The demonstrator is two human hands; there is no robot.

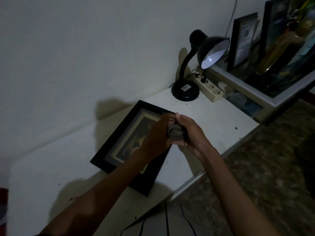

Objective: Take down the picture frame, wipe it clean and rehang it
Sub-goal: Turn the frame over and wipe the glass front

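A black picture frame (119, 133) with a grey mat and a dark picture lies flat on the white table (213, 120), near the wall. Above its right side both my hands meet around a small bunched grey cloth (175, 132). My left hand (158, 135) grips the cloth from the left with curled fingers. From the right, my right hand (189, 132) holds the same cloth, thumb up. My forearms hide the frame's lower right part.
A black desk lamp (201, 65) stands at the table's back right beside a white power strip (210, 89). Further right, a glass-fronted cabinet (255, 94) carries other framed pictures (242, 40). Patterned floor (255, 176) lies to the right of the table edge.
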